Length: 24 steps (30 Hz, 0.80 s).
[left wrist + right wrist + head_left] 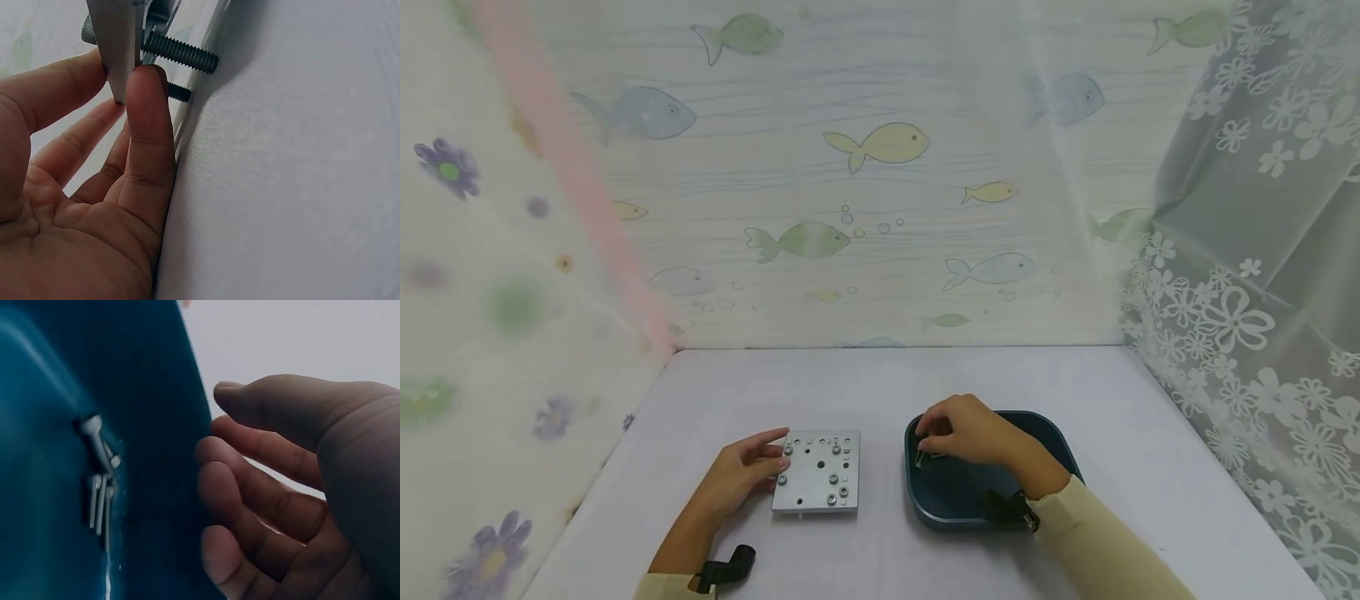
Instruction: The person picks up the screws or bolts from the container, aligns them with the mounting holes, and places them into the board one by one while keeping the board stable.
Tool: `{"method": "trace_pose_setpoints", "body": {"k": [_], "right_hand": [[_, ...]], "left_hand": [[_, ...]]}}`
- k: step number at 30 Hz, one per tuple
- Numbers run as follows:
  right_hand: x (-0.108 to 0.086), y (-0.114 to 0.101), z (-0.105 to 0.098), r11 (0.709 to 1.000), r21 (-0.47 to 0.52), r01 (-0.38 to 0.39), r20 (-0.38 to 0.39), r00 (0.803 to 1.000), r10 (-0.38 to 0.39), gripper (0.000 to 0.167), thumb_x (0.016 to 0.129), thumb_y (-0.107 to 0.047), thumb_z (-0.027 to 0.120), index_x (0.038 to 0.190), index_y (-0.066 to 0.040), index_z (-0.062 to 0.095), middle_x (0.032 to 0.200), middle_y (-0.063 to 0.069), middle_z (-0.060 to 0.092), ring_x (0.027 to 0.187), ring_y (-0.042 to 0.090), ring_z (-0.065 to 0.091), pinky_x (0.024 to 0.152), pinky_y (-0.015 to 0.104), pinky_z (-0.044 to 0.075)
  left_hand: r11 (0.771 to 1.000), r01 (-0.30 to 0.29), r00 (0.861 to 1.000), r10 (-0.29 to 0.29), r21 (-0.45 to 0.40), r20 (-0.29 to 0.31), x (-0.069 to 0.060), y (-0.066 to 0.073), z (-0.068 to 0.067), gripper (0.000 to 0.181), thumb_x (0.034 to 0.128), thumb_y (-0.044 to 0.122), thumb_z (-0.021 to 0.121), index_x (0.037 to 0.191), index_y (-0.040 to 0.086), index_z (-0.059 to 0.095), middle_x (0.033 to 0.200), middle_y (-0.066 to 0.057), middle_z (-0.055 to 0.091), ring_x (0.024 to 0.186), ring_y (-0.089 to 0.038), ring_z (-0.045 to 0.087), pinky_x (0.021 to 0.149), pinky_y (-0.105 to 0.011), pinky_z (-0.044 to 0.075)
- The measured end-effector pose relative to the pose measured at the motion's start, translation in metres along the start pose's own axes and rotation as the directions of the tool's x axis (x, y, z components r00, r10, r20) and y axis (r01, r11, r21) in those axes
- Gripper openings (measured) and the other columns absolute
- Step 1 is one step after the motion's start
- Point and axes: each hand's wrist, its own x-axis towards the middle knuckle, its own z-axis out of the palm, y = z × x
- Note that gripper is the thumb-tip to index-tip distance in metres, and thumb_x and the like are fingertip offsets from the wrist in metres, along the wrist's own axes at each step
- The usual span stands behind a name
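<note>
A silver metal plate (815,492) with several holes and socket-head bolts is pinched at its left edge by my left hand (730,479). In the left wrist view the thumb and fingers hold the plate (117,44) on both faces, and threaded bolt shafts (181,52) stick out of its underside. My right hand (966,429) is over the left part of a dark blue tray (973,525). The right wrist view shows its fingers loosely bent with nothing visible between them, beside several metal screws and pins (100,494) in the tray.
A white-covered table (880,383) carries the plate on the left and the tray on the right. Behind it hangs a fish-print curtain (880,200); a flowered cloth (497,333) is at the left and white lace (1247,333) at the right.
</note>
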Motion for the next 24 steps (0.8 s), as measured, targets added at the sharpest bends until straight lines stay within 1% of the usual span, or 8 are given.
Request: {"method": "trace_pose_setpoints", "body": {"k": [5, 10, 12, 16, 21, 24], "right_hand": [[0.003, 0.006, -0.002, 1.000, -0.011, -0.021, 0.056, 0.998, 0.022, 0.017, 0.095, -0.024, 0.076, 0.110, -0.016, 0.078, 0.085, -0.014, 0.071, 0.080, 0.007, 0.064, 0.071, 0.026, 0.055], [0.008, 0.010, 0.002, 0.999, -0.039, -0.029, 0.113, 0.993, 0.033, 0.020, 0.095, -0.022, 0.076, 0.114, -0.015, 0.078, 0.083, -0.014, 0.071, 0.078, 0.006, 0.064, 0.071, 0.027, 0.054], [0.010, 0.011, 0.003, 0.999, -0.034, -0.026, 0.136, 0.990, 0.031, 0.020, 0.094, -0.019, 0.076, 0.114, -0.015, 0.078, 0.082, -0.013, 0.072, 0.078, 0.006, 0.065, 0.071, 0.027, 0.055], [0.013, 0.013, 0.006, 1.000, -0.018, -0.022, 0.177, 0.984, 0.025, 0.017, 0.093, -0.016, 0.077, 0.110, -0.018, 0.080, 0.083, -0.014, 0.073, 0.077, 0.005, 0.066, 0.071, 0.026, 0.056], [0.017, 0.014, 0.009, 1.000, -0.018, -0.017, 0.204, 0.979, 0.020, 0.016, 0.091, -0.013, 0.078, 0.102, -0.024, 0.082, 0.084, -0.014, 0.073, 0.077, 0.006, 0.066, 0.070, 0.026, 0.056], [0.019, 0.016, 0.011, 0.999, -0.012, -0.035, 0.217, 0.975, 0.036, 0.016, 0.091, -0.012, 0.078, 0.099, -0.025, 0.082, 0.085, -0.014, 0.073, 0.078, 0.006, 0.066, 0.071, 0.025, 0.057]], "left_hand": [[1.000, 0.003, 1.000, -0.003, -0.002, -0.002, 0.001, -0.001, 0.000, 0.060, 0.0882, 0.027, 0.083, 0.144, 0.023, 0.062, 0.128, -0.013, 0.067, 0.098, -0.022, 0.069, 0.077, -0.031, 0.062], [1.000, -0.005, 1.000, 0.005, 0.013, -0.006, 0.001, -0.001, -0.001, 0.061, 0.0881, 0.031, 0.083, 0.144, 0.023, 0.062, 0.128, -0.012, 0.067, 0.099, -0.021, 0.069, 0.077, -0.030, 0.061], [1.000, -0.006, 1.000, 0.006, 0.012, -0.006, 0.001, -0.001, -0.001, 0.061, 0.0882, 0.031, 0.083, 0.144, 0.023, 0.062, 0.128, -0.012, 0.067, 0.099, -0.021, 0.069, 0.077, -0.030, 0.061], [1.000, -0.004, 1.000, 0.004, 0.000, -0.004, 0.001, -0.001, -0.001, 0.060, 0.0881, 0.028, 0.083, 0.144, 0.023, 0.062, 0.128, -0.012, 0.067, 0.099, -0.021, 0.069, 0.077, -0.030, 0.062], [1.000, -0.003, 1.000, 0.003, -0.006, -0.002, 0.001, 0.000, -0.001, 0.061, 0.0877, 0.029, 0.084, 0.144, 0.023, 0.062, 0.128, -0.012, 0.067, 0.099, -0.022, 0.069, 0.077, -0.030, 0.062], [1.000, -0.006, 1.000, 0.006, -0.006, -0.001, 0.001, -0.001, -0.001, 0.061, 0.0875, 0.029, 0.084, 0.144, 0.022, 0.062, 0.127, -0.013, 0.067, 0.098, -0.022, 0.069, 0.077, -0.031, 0.062]]}}
